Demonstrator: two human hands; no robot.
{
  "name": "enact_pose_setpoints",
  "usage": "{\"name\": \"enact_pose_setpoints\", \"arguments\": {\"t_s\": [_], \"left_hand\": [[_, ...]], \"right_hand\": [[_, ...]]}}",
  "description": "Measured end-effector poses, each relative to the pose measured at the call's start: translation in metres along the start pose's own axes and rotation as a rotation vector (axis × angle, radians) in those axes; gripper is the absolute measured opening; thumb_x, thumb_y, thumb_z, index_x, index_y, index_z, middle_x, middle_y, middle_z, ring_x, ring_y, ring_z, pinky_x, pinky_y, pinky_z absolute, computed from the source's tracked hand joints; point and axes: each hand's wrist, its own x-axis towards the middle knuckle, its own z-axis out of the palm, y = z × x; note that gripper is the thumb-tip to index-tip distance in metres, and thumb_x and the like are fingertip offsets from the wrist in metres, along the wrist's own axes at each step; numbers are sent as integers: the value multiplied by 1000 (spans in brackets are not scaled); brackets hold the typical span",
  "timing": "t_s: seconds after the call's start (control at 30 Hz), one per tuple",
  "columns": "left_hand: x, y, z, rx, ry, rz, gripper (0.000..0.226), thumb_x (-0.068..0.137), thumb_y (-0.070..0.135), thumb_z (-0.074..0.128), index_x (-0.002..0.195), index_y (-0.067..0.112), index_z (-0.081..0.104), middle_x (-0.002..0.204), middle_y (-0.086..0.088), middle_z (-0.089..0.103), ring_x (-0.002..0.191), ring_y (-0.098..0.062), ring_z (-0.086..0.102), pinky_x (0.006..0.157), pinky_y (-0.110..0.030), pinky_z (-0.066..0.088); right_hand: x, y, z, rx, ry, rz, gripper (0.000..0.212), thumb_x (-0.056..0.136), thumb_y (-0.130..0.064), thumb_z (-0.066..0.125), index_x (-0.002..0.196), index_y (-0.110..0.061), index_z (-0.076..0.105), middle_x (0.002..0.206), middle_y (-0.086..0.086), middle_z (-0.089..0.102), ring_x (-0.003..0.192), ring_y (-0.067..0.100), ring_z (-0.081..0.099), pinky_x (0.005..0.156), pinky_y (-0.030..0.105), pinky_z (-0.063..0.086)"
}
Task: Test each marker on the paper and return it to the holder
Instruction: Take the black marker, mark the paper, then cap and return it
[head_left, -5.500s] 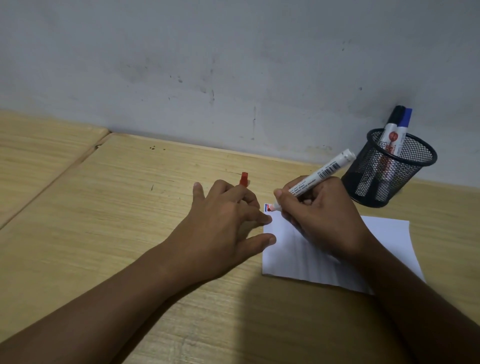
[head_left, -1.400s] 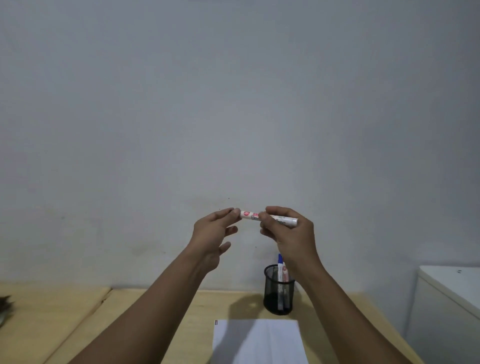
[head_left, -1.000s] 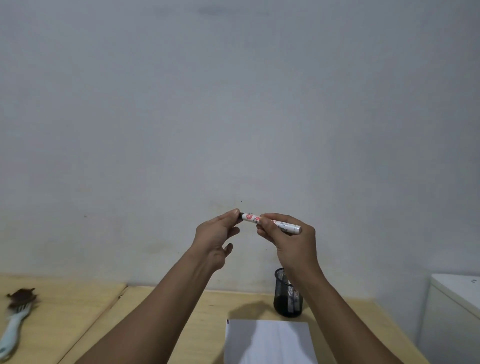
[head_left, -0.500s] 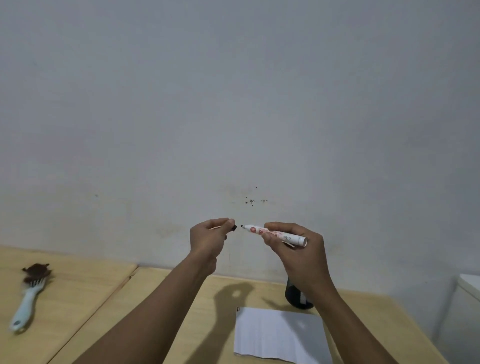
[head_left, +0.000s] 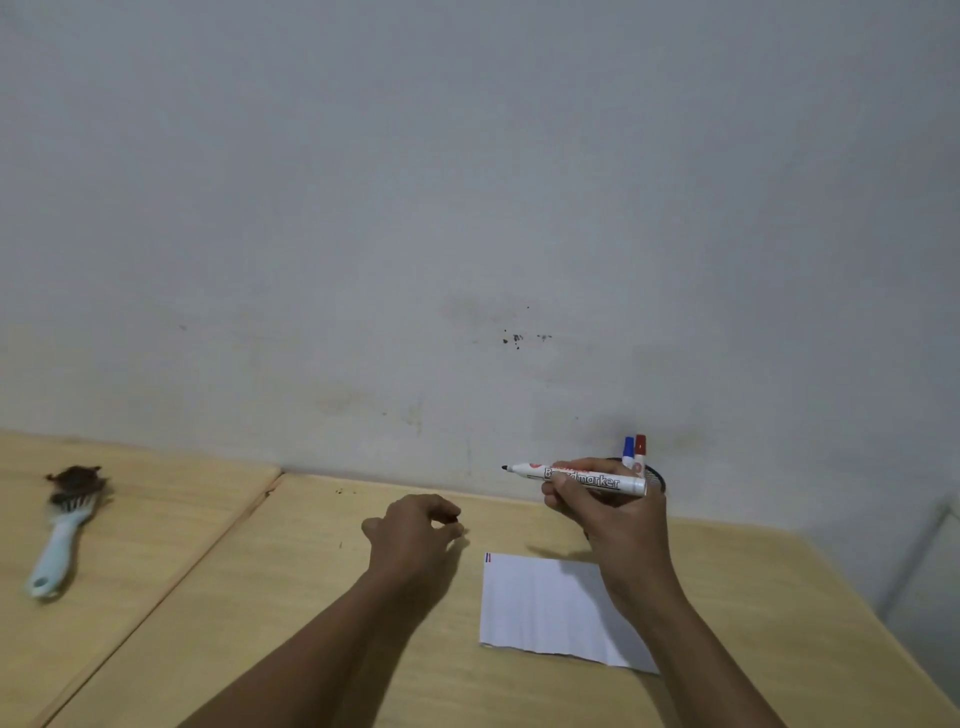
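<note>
My right hand (head_left: 613, 514) grips a white board marker (head_left: 576, 477) held level above the table, its uncapped black tip pointing left. My left hand (head_left: 415, 530) is low over the table, fingers pinched on the small black cap (head_left: 453, 518). A white sheet of paper (head_left: 545, 608) lies under my right wrist, with small red and blue marks at its top left corner. The black mesh holder (head_left: 657, 479) stands against the wall, mostly hidden behind my right hand; a blue-capped marker (head_left: 628, 451) and a red-capped marker (head_left: 640, 450) stick out of it.
A pale-handled brush (head_left: 65, 525) with dark bristles lies on the left table section. A seam (head_left: 218, 545) runs between the two wooden table tops. The grey wall stands right behind the table. A pale cabinet edge (head_left: 930, 561) shows at far right.
The cap came off the marker into my left hand. Both hands have dropped from in front of the wall toward the table, the left going lower, and the view has tilted down.
</note>
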Motion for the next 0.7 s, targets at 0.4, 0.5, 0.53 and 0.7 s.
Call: {"name": "enact_pose_setpoints", "arguments": {"t_s": [0.4,0.5,0.53,0.7], "left_hand": [[1,-11,6,112,-65,47,40,82,33,68,121,35,59,101,16,70,108,-8,60,85,-35,20],[-9,-11,5,113,61,127,48,79,35,69,123,33,50,114,16,54,108,-10,52,87,-34,21],[-16,-10,4,96,115,165,44,79,34,68,119,32,50,113,16,49,105,-9,48,87,-34,22],[-53,0,1,236,41,371,29,78,54,60,102,42,50,109,23,45,101,-1,40,93,-35,25]], "right_hand": [[6,23,-2,-92,-20,64,17,81,11,75,92,-1,72,71,-1,75,66,12,71,65,25,61],[7,28,-1,-119,-36,57,12,81,6,77,86,-2,69,65,-1,73,62,14,69,62,27,61],[8,30,-2,-134,-49,56,10,83,4,76,84,-2,68,62,0,71,60,15,68,59,27,60],[6,54,-7,-208,-163,172,15,94,-7,66,85,5,65,64,14,66,55,24,59,49,31,52]]}}
